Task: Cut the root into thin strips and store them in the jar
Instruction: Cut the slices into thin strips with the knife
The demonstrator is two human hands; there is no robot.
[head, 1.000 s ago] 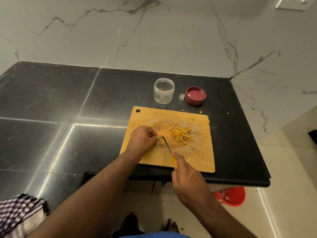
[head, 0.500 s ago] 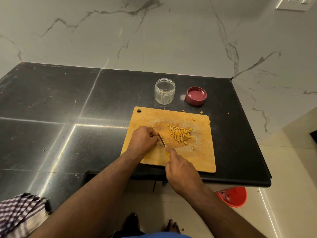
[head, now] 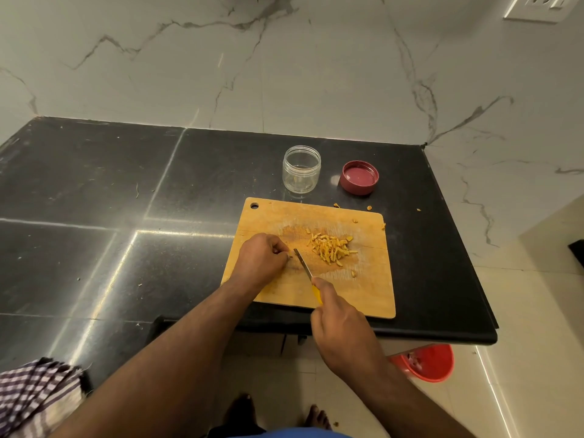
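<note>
Your black tabletop (head: 132, 235) fills the left and middle of the frame, and you have set the wooden cutting board (head: 373, 292) at its lower-right edge, close to your body, so both arms reach it without stretching. On the board's right-of-centre lies the pile of cut strips (head: 331, 251), kept clear of the blade's path so finished pieces don't get re-cut. Your right hand (head: 343, 336) is wrapped around the yellow handle of the knife (head: 303, 263), index finger forward along it, probably to steady a fine slicing stroke; the blade angles up-left toward your other hand. Your left hand (head: 260, 259) is curled with its fingertips pinched down at the board, seemingly pinning the remaining piece of root there; that piece is too hidden to see clearly. Just above the board, the open jar (head: 301, 172) stands upright and holds no strips as yet, with its red lid (head: 359, 177) beside it, inner face up, both near enough to receive the strips.
</note>
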